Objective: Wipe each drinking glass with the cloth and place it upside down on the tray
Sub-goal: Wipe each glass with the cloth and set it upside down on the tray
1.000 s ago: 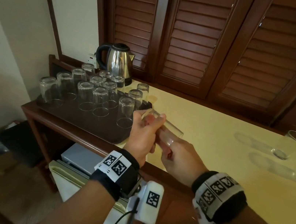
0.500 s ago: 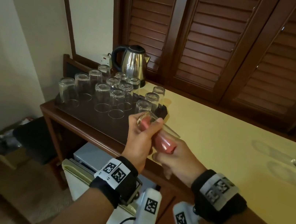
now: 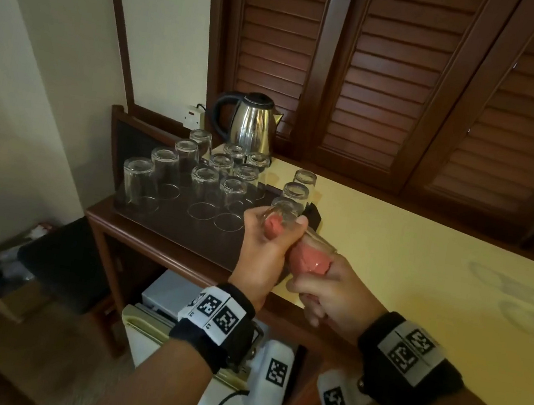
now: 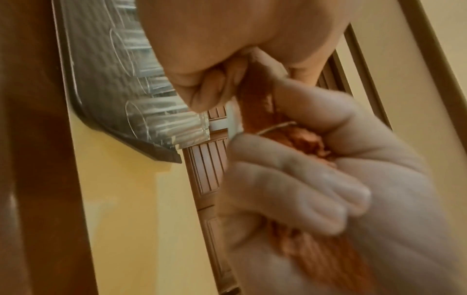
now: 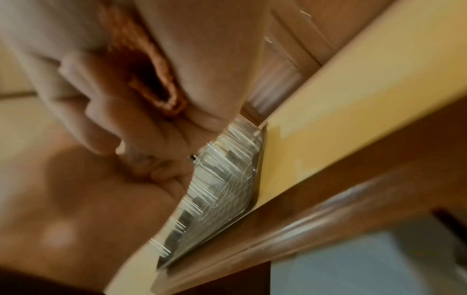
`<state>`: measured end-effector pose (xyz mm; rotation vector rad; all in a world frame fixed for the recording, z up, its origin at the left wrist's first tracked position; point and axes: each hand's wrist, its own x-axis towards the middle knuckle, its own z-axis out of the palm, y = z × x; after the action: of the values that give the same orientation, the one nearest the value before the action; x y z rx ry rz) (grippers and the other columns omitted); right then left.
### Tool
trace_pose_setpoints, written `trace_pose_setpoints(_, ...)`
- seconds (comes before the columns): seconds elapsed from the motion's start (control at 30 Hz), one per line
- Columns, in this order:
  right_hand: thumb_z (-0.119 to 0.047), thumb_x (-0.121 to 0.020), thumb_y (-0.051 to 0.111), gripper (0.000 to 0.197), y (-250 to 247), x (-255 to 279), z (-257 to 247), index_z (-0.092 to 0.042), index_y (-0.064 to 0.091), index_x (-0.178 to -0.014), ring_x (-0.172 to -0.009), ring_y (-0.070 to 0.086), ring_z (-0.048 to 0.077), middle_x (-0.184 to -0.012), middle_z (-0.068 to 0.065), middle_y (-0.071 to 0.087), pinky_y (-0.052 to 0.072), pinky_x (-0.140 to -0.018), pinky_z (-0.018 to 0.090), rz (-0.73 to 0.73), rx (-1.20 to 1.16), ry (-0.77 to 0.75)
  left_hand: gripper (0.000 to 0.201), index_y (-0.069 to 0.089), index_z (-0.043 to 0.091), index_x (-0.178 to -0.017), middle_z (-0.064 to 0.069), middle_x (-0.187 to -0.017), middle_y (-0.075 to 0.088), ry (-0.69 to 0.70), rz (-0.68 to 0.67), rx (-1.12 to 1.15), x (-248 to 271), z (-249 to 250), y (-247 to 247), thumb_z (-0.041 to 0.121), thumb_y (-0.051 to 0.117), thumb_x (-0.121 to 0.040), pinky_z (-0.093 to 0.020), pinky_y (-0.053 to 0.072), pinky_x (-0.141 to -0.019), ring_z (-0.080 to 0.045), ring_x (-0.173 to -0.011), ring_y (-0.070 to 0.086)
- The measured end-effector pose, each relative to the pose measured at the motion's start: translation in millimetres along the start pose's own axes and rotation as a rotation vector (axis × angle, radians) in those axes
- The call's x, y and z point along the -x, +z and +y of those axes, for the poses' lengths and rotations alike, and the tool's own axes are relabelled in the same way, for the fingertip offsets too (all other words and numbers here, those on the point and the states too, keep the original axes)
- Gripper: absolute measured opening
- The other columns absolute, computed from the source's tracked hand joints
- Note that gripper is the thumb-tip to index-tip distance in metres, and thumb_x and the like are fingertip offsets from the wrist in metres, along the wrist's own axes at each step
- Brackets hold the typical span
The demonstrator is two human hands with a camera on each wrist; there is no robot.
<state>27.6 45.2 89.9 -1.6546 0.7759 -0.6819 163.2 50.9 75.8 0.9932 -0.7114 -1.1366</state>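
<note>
Pink cloth (image 3: 310, 261) is pushed inside a glass (image 3: 289, 226), gripped by the left hand (image 3: 259, 253). Cloth apparently pinched by the right hand (image 3: 331, 295); wrist views blurred.

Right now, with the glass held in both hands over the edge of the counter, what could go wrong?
1. The left hand grips the glass beyond the counter edge; if this grip slips, it may fall to the floor.
2. The right hand pushes the pink cloth inside; hard twisting might crack it.
3. The upside-down glasses crowd the tray; setting down carelessly could knock one.
</note>
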Motion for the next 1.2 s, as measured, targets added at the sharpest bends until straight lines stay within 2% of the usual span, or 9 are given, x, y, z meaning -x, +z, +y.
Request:
trace_pose_setpoints(0.13, 0.006, -0.085, 0.056, 0.061, 11, -7, -5, -0.032, 0.058, -0.133, -0.080, 0.055, -0.009, -0.112, -0.023, 0.056, 0.042, -0.073, 0.007, 0.077, 0.774, -0.220, 0.041, 0.044, 0.026, -0.127, -0.010, -0.122, 0.064, -0.090, 0.012, -0.033, -5, 11, -10, 0.031, 0.073, -0.098, -0.044, 0.056, -0.098, -0.026, -0.110, 0.068)
trace_pose_setpoints(0.33, 0.012, -0.088, 0.058, 0.054, 20, -3, -15, -0.037, 0.068, -0.107, -0.045, 0.042, 0.022, -0.060, 0.005, 0.049, 0.041, -0.041, 0.030, 0.050, -0.005, 0.005, 0.043, 0.043, 0.020, -0.128, -0.006, -0.111, 0.064, 0.000, -0.057, 0.006, 0, 14, -17, 0.022, 0.073, -0.097, -0.042, 0.063, -0.089, -0.018, -0.093, 0.072)
trace_pose_setpoints(0.47, 0.005, -0.083, 0.056, 0.049, 26, -5, -11, -0.037, 0.060, -0.110, -0.077, 0.055, 0.002, -0.087, -0.025, 0.059, 0.048, -0.073, 0.028, 0.116, 0.826, -0.223, 0.051, 0.040, 0.025, -0.134, -0.006, -0.118, 0.066, -0.099, -0.082, -0.070, 0, 19, -24, 0.037, 0.072, -0.097, -0.038, 0.061, -0.076, -0.016, -0.087, 0.070)
trace_pose_setpoints(0.67, 0.024, -0.082, 0.053, 0.048, 43, 2, -18, -0.011, 0.064, -0.114, -0.052, 0.051, 0.012, -0.064, 0.006, 0.056, 0.043, -0.051, 0.021, 0.077, -0.059, -0.054, 0.048, 0.042, 0.018, -0.129, -0.015, -0.117, 0.064, -0.012, -0.082, 0.024, 9, 14, -30, 0.014, 0.075, -0.094, -0.048, 0.061, -0.095, -0.030, -0.105, 0.070)
trace_pose_setpoints(0.77, 0.000, -0.086, 0.053, 0.044, 44, 2, -14, -0.027, 0.063, -0.120, -0.080, 0.061, 0.003, -0.094, -0.021, 0.064, 0.045, -0.071, 0.012, 0.091, 0.511, -0.194, 0.050, 0.041, 0.025, -0.130, -0.012, -0.122, 0.064, -0.094, -0.085, -0.040, 8, 13, -38, 0.034, 0.075, -0.095, -0.031, 0.059, -0.072, -0.022, -0.093, 0.070)
trace_pose_setpoints(0.83, -0.022, -0.087, 0.053, 0.035, 49, 1, -14, -0.031, 0.062, -0.120, -0.090, 0.058, 0.001, -0.106, -0.027, 0.058, 0.050, -0.080, 0.015, 0.107, 0.909, -0.262, 0.050, 0.042, 0.029, -0.129, -0.012, -0.127, 0.066, -0.138, -0.068, -0.036, 9, 13, -42, 0.036, 0.076, -0.094, -0.036, 0.058, -0.078, -0.025, -0.099, 0.071)
trace_pose_setpoints(0.93, 0.009, -0.087, 0.060, 0.040, 58, -1, -10, -0.019, 0.064, -0.116, -0.077, 0.064, 0.016, -0.094, 0.002, 0.067, 0.058, -0.073, 0.037, 0.080, 0.469, -0.198, 0.051, 0.046, 0.028, -0.124, -0.016, -0.123, 0.064, -0.056, -0.060, 0.046, 16, 11, -46, 0.025, 0.083, -0.089, -0.055, 0.057, -0.099, -0.034, -0.110, 0.069)
trace_pose_setpoints(1.03, 0.020, -0.084, 0.057, 0.052, 59, 2, -19, -0.022, 0.068, -0.113, -0.056, 0.053, 0.017, -0.071, 0.014, 0.057, 0.049, -0.055, 0.028, 0.072, -0.042, -0.056, 0.062, 0.045, 0.026, -0.125, -0.018, -0.121, 0.064, 0.005, -0.121, 0.017, 16, 13, -47, 0.032, 0.088, -0.079, -0.053, 0.059, -0.096, -0.036, -0.110, 0.070)
trace_pose_setpoints(1.2, -0.048, -0.080, 0.042, 0.049, 61, 5, -20, -0.033, 0.058, -0.123, -0.095, 0.050, -0.005, -0.120, -0.025, 0.054, 0.048, -0.085, 0.023, 0.124, 0.955, -0.229, 0.036, 0.042, 0.027, -0.127, -0.004, -0.094, 0.073, -0.154, -0.140, -0.027, 9, 20, -47, 0.033, 0.066, -0.102, -0.028, 0.056, -0.059, -0.014, -0.068, 0.070)
